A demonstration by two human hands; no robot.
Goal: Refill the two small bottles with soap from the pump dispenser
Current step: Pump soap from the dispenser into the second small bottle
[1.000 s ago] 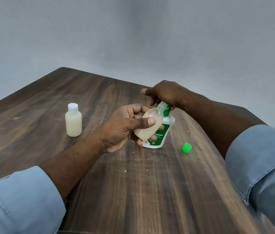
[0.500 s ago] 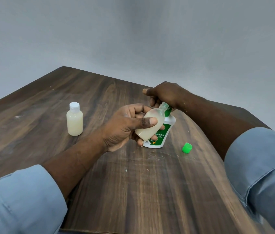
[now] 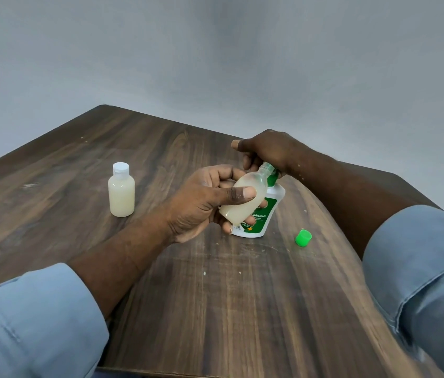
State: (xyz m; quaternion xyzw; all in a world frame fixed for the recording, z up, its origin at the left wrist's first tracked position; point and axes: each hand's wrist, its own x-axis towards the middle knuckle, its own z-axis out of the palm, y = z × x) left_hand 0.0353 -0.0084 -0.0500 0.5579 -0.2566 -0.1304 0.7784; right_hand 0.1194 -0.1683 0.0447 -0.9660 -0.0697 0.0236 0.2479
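Observation:
My left hand [image 3: 204, 203] grips a small translucent bottle [image 3: 245, 197] of pale soap, tilted with its open neck up under the green spout. Behind it stands the white pump dispenser [image 3: 263, 218] with a green label. My right hand [image 3: 267, 150] rests on top of the pump head, which it mostly hides. A second small bottle [image 3: 121, 193], filled with pale soap and closed with a white cap, stands upright on the table to the left. A loose green cap [image 3: 303, 237] lies to the right of the dispenser.
Everything sits on a dark wooden table [image 3: 215, 309] whose far corner points at a plain grey wall. Blue shirt sleeves cover both forearms near the bottom of the view. Small pale specks dot the tabletop.
Almost nothing differs. Both hands keep their hold on the small bottle and the pump; the view has shifted slightly.

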